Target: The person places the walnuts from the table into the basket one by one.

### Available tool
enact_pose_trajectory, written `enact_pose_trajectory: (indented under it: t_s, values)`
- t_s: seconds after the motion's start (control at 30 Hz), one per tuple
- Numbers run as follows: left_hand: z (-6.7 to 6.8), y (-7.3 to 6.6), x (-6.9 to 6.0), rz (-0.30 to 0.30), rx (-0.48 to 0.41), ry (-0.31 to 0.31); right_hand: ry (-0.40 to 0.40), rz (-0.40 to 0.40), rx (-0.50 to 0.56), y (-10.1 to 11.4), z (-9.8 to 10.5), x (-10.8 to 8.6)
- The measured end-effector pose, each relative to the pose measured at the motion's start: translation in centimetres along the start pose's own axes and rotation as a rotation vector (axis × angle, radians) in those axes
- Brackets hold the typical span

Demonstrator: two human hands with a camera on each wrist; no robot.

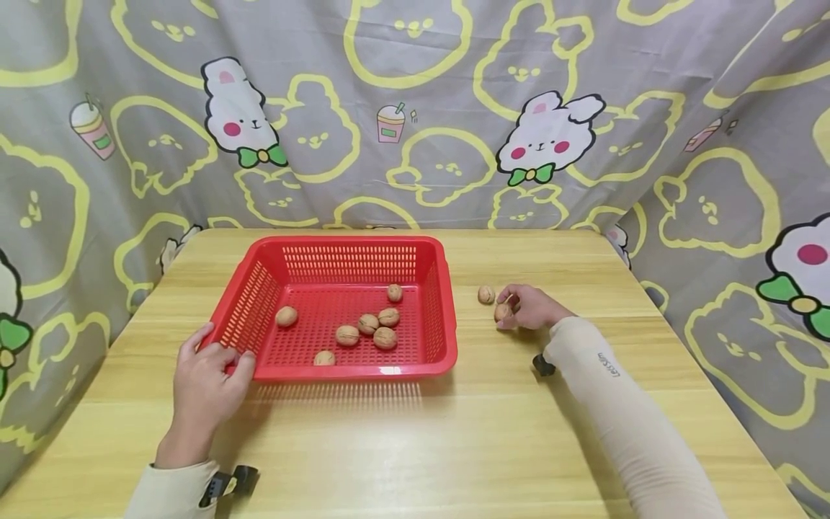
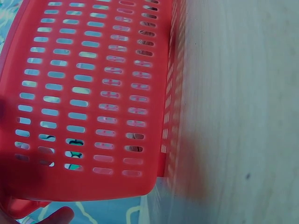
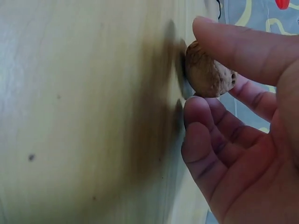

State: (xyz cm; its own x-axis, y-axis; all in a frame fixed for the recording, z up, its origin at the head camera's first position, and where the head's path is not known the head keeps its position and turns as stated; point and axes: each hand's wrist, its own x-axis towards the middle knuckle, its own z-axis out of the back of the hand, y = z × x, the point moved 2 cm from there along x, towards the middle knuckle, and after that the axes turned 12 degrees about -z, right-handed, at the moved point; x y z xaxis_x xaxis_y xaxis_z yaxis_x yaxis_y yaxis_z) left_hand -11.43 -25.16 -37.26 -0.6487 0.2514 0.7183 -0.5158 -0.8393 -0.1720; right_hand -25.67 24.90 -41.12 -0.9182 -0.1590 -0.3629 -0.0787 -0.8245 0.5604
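Note:
A red plastic basket (image 1: 353,373) with slotted walls stands on the table, several walnuts (image 1: 385,338) scattered over its floor. At its front left corner my left hand (image 1: 209,382) grips the rim; the left wrist view shows mostly the basket's slotted wall (image 2: 84,102) and a fingertip at the bottom. To the right of the basket, my right hand (image 1: 533,308) pinches a walnut (image 3: 208,72) between thumb and fingers, low over the tabletop. Just left of those fingers lies another walnut (image 1: 486,294) on the wood.
The light wooden table (image 1: 389,447) reaches back to a grey patterned curtain (image 1: 447,94), which also hangs along both sides. A dark strap mount (image 1: 235,484) sits on the left wrist, another (image 1: 543,365) on the right.

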Motion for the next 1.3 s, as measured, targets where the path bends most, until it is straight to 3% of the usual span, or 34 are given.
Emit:
enact_pose_trajectory:
  t_s: [0.7, 0.97, 1.3]
  values:
    - [0.0, -0.2, 0.0, 0.021, -0.006, 0.018, -0.126, 0.032, 0.049, 2.0, 3.1, -0.7]
    - [0.0, -0.1, 0.0, 0.050, 0.000, 0.032, -0.132, 0.064, 0.063, 4.9, 4.7, -1.0]
    - [0.0, 0.0, -0.1, 0.041, 0.004, 0.037, -0.185, 0.096, 0.067, 8.5, 5.4, -0.9]
